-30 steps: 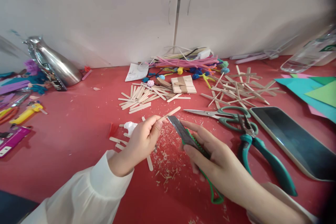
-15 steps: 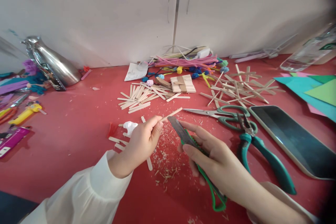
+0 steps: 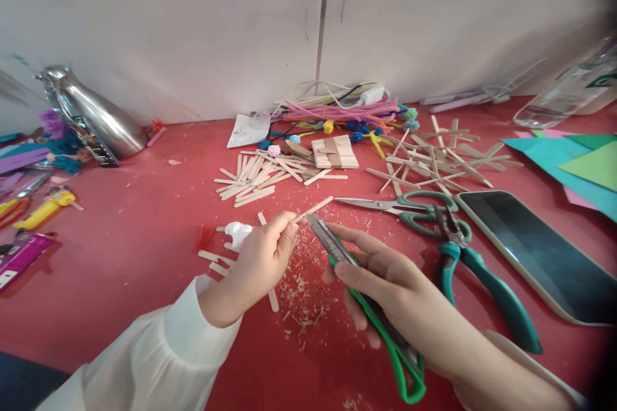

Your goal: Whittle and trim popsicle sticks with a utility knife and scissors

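Note:
Pinched in my left hand [image 3: 263, 263] is a popsicle stick [image 3: 315, 207], its free end pointing up and to the right. My right hand [image 3: 385, 282] is closed round a green utility knife [image 3: 373, 314], whose blade tip lies close to the stick just beyond my left fingertips; whether it touches I cannot tell. Under both hands, wood shavings [image 3: 306, 298] are scattered over the red table [image 3: 159, 244]. A few loose sticks, one crumpled white scrap [image 3: 238, 233] and a red piece [image 3: 206, 237] lie beside my left hand.
Scissors [image 3: 405, 203], teal-handled pliers [image 3: 482, 289] and a phone [image 3: 535, 250] lie right of my hands. Behind are stick piles [image 3: 260, 173], a bundle of sticks [image 3: 336, 153] and pink pipe cleaners [image 3: 337, 112]. A steel jug [image 3: 103, 119] stands at left, a plastic bottle [image 3: 559, 96] at right.
The utility knife has rolled in my right hand, so its green handle and blade face show more. My left hand and the popsicle stick have hardly moved.

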`<state>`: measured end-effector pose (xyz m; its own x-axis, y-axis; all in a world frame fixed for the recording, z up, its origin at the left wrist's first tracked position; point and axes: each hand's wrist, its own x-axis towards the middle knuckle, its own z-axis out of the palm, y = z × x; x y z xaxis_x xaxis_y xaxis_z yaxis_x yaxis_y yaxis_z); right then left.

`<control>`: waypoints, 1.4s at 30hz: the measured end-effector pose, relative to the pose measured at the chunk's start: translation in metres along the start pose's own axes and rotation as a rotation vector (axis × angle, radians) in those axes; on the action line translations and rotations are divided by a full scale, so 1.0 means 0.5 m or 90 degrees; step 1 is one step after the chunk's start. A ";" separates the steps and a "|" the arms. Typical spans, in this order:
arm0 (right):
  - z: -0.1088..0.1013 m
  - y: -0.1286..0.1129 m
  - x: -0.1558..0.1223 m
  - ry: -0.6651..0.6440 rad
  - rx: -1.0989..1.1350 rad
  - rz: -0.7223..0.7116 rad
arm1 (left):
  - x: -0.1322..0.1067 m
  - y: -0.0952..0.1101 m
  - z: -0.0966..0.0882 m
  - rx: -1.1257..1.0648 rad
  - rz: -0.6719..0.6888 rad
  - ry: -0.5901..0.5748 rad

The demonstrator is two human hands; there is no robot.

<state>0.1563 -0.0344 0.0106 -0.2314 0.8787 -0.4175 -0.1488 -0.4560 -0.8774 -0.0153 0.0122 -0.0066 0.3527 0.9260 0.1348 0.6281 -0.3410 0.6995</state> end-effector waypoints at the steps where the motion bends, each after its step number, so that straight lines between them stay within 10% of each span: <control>1: -0.001 0.000 -0.001 -0.002 0.009 0.002 | 0.000 0.000 0.000 -0.008 -0.002 -0.003; 15: -0.003 0.010 -0.001 0.049 -0.208 -0.077 | 0.000 -0.003 -0.001 -0.061 -0.036 -0.029; 42: -0.002 0.008 -0.002 0.037 -0.157 -0.047 | -0.002 -0.014 0.003 0.143 0.039 0.058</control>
<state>0.1569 -0.0368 0.0074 -0.1712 0.9186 -0.3563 0.0768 -0.3481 -0.9343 -0.0190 0.0133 -0.0127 0.3374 0.9098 0.2418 0.7495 -0.4150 0.5158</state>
